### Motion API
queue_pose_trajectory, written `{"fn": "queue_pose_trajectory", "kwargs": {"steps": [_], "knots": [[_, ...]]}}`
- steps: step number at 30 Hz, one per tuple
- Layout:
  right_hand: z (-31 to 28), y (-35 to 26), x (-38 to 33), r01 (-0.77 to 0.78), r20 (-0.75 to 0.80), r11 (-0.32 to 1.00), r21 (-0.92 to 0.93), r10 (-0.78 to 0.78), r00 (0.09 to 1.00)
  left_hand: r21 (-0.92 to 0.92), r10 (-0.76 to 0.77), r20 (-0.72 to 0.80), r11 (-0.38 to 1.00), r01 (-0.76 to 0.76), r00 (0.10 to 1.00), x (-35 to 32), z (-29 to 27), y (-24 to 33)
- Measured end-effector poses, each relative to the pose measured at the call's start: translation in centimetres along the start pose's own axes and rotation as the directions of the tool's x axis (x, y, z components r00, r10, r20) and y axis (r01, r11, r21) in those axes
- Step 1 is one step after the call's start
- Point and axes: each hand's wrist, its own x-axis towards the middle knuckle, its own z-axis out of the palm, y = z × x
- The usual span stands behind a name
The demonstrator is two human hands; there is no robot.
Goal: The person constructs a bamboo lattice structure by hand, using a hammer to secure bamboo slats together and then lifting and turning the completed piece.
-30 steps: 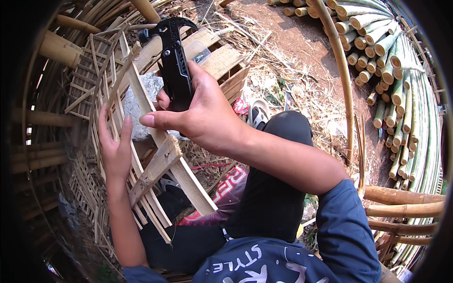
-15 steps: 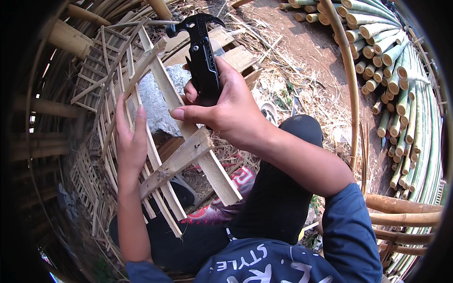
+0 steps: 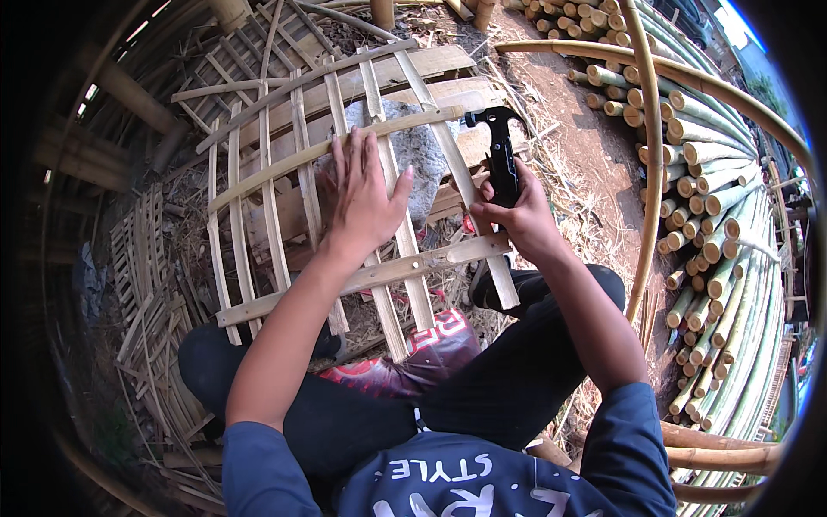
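A lattice of pale bamboo slats (image 3: 461, 172) lies in front of me, with several lengthwise strips crossed by an upper crosspiece (image 3: 280, 165), a lower crosspiece (image 3: 366, 277) and another at its far edge. Spread over its middle, my left hand (image 3: 369, 202) rests with fingers apart on the upper crosspiece and the strips beside it. My right hand (image 3: 527, 220) is closed around the handle of a black multi-tool hammer (image 3: 502, 164), head up, beside the lattice's right end. Its thumb reaches the rightmost strip. Under the lattice sits a grey stone block (image 3: 419, 164), partly hidden by slats.
Cut green bamboo poles (image 3: 715, 198) are stacked at the right, behind a curved upright bamboo pole (image 3: 652, 172). More slatted lattice pieces (image 3: 142, 258) lie at the left. Boards (image 3: 439, 65) show behind the stone. A dark red printed sack (image 3: 413, 366) lies between my legs.
The lattice has turned from a steep tilt to lying broadly across in front of me. My left hand has moved from its side onto its top. The hammer has shifted right, still in my right hand.
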Motion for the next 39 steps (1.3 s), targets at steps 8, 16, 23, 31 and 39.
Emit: {"fn": "queue_pose_trajectory", "kwargs": {"steps": [8, 16, 23, 31, 39], "knots": [[-0.2, 3.3, 0.4, 0.023, 0.005, 0.982, -0.190, -0.022, 1.000, 0.183, -0.021, -0.012, 0.983, 0.023, 1.000, -1.2, 0.9, 0.9], [0.7, 3.8, 0.4, -0.024, -0.131, 0.932, -0.361, -0.025, 0.991, 0.137, -0.054, 0.008, 0.989, 0.052, 0.999, -1.1, 0.7, 0.8], [0.7, 3.7, 0.5, -0.088, -0.154, 0.953, -0.290, 0.045, 0.987, 0.199, -0.084, 0.056, 0.977, 0.072, 0.995, -1.0, 0.3, 1.3], [0.6, 3.6, 0.6, -0.128, -0.165, 0.958, -0.257, 0.087, 0.982, 0.187, -0.084, 0.055, 0.980, 0.072, 0.995, -0.9, 0.1, 1.3], [0.9, 3.1, 0.1, -0.233, -0.180, 0.957, -0.176, 0.201, 0.963, 0.032, 0.001, 0.032, 1.000, -0.002, 0.999, -1.1, -5.8, -2.3]]}}
